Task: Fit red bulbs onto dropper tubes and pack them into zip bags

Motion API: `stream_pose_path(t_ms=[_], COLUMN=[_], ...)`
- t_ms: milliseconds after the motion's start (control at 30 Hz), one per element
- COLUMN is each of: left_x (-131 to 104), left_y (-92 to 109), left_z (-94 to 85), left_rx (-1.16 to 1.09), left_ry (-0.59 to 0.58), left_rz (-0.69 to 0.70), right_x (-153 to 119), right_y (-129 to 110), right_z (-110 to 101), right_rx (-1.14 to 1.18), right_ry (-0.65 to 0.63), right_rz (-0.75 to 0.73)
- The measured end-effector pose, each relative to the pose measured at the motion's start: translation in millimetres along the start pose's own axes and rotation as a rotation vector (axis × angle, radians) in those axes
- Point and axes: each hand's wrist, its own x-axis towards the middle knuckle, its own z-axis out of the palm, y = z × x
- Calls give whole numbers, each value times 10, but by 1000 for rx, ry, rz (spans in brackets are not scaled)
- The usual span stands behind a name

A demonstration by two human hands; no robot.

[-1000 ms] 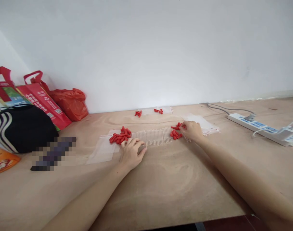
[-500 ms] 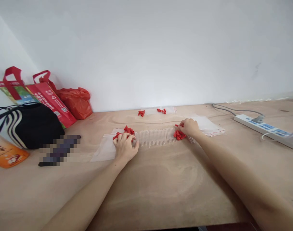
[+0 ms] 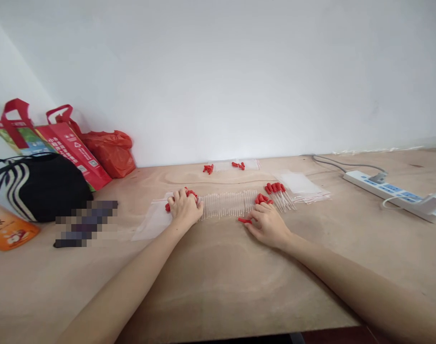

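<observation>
Glass dropper tubes (image 3: pixel 228 203) lie side by side in a long row on the wooden table. My left hand (image 3: pixel 185 209) rests at the row's left end, over a pile of red rubber bulbs (image 3: pixel 191 194); its fingers are spread and the thumb stands apart. Some fingertips are hidden among the bulbs. At the right end, my right hand (image 3: pixel 270 227) pinches one red rubber bulb (image 3: pixel 244 220) between thumb and fingers, just in front of the tubes. Another heap of red bulbs (image 3: pixel 262 198) touches its knuckles. Beyond it lie several droppers (image 3: pixel 279 195) with bulbs fitted.
Clear plastic bags lie flat at left (image 3: pixel 151 222) and right (image 3: pixel 300 185). Farther back is another bag (image 3: pixel 251 164) with red bulbs near it. A white power strip (image 3: pixel 389 191) is at right. A black bag (image 3: pixel 53 186) and red bags (image 3: pixel 110 150) stand at left.
My right hand has come nearer and to the left from behind the right heap, uncovering the fitted droppers. The left hand has shifted slightly over its bulbs.
</observation>
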Motion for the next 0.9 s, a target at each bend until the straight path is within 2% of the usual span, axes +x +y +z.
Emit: stream_pose_path(t_ms=[300, 467, 533, 600, 733, 900], left_x=[143, 143, 86, -13, -289, -498], left_y=[116, 172, 204, 230, 248, 245], left_z=[14, -106, -190, -257, -268, -170], left_rx=[64, 17, -65, -182, -390, -490], left_ry=[-119, -114, -65, -31, -14, 65], left_rz=[-88, -67, 23, 177, 495, 614], right_x=[-10, -14, -17, -19, -21, -14], right_y=[15, 13, 9, 2, -10, 0], right_z=[30, 37, 30, 20, 11, 58], right_rx=[3, -9, -7, -1, 15, 39], right_ry=[-23, -4, -13, -26, -34, -18], right_rz=[-11, -22, -26, -25, -57, -79])
